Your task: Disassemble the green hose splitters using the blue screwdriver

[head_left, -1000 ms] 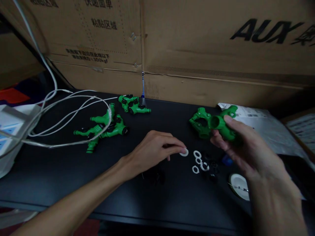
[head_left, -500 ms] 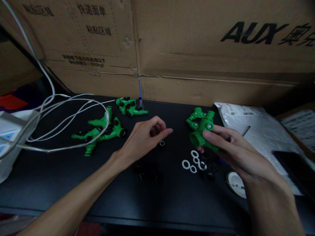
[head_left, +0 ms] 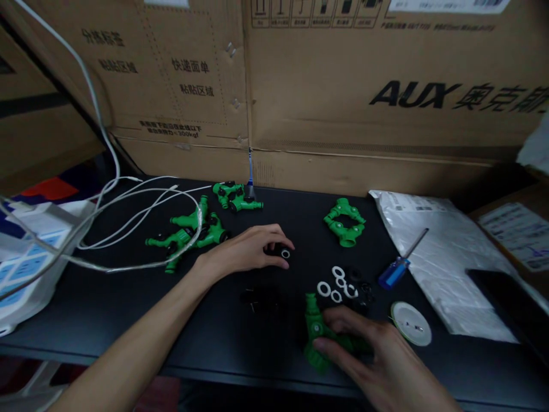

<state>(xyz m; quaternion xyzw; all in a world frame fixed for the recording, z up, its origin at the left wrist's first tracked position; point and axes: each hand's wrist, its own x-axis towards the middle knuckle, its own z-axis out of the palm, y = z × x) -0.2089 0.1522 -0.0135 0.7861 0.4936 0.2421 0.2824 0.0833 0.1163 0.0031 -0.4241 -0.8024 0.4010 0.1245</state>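
My left hand [head_left: 257, 249] reaches over the dark table, thumb and fingers apart in a curve around a small white ring [head_left: 285, 253]. The ring appears to lie on the table between the fingertips. My right hand [head_left: 364, 349] grips a green Y-shaped hose splitter [head_left: 316, 327] low above the front of the table, its narrow threaded end pointing away from me. Part of the splitter is hidden behind the fingers. Just beyond it lie several white washers [head_left: 324, 289] and some small black rings [head_left: 366, 288]. Dark small parts [head_left: 259, 300] sit in front of my left hand.
Two green splitters [head_left: 345, 238] form a loop at the back; more green fittings [head_left: 184, 234] lie left under white cables [head_left: 128, 268]. A blue screwdriver [head_left: 394, 272], round white tin [head_left: 410, 324], silvery bag [head_left: 446, 286] and phone [head_left: 506, 303] are right. Cardboard boxes [head_left: 300, 103] stand behind.
My right hand has brought the splitter down and toward me, turning it, and uncovered the screwdriver. My left fingertips have come down around the small white ring. The view has tilted up slightly.
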